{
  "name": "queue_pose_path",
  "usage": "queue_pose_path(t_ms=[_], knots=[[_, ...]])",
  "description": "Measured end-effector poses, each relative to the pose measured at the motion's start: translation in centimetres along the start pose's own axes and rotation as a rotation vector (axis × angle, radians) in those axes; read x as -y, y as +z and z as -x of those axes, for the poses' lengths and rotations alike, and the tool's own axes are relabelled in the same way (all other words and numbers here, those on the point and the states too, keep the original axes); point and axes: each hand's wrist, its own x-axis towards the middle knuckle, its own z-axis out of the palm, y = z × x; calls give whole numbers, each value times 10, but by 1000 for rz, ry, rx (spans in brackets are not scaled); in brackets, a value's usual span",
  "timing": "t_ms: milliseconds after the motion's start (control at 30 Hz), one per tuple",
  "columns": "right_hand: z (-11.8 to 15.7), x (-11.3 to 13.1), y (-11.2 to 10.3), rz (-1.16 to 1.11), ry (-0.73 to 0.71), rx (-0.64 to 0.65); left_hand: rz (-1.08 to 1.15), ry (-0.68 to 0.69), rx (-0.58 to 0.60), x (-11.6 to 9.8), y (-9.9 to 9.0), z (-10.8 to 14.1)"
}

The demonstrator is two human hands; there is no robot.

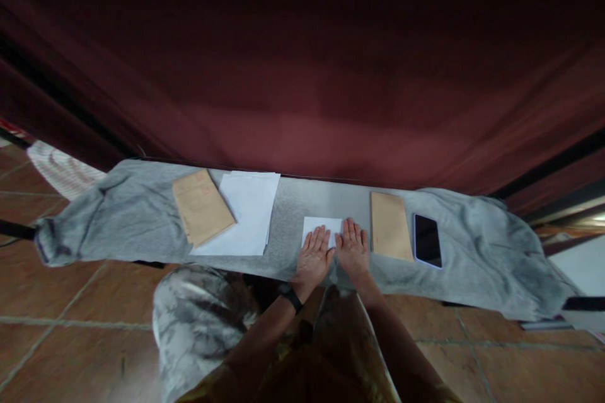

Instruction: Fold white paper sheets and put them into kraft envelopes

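Note:
A small white sheet of paper (322, 223) lies on the grey cloth (290, 220) in front of me. My left hand (312, 255) lies flat, palm down, over its lower left part, fingers stretched out. My right hand (352, 248) rests flat at the sheet's right edge, its fingers straight and its thumb near the left thumb. Neither hand grips anything. The sheet's lower part is hidden under the hands. To the right of my right hand lies a brown envelope or booklet (391, 227).
A phone (428, 240) with a light purple edge lies right of the brown item. At left, a brown envelope (202, 208) overlaps a stack of white paper (250, 214). A dark red curtain (302, 119) hangs behind the cloth-covered surface.

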Motion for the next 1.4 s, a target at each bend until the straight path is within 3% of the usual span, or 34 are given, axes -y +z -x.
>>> queue_pose_path(t_ms=[133,333,500,767,900,1067,1400], knots=[[1,1,-6,-22,-13,1,-15,33,-1,6,-4,8],[24,17,-14,-106,-296,92,-34,63,22,11,-4,12],[41,12,-17,-65,-252,90,-41,31,-12,13,-5,19],[46,-9,-20,-24,-281,69,-55,-53,-40,26,-7,35],[45,-7,-21,-26,-276,70,-70,-108,-7,18,-11,26],[44,-6,-21,-32,-261,85,-54,-75,71,9,-9,2],[45,-8,-19,-45,-273,46,-83,-116,12,32,-1,-15]])
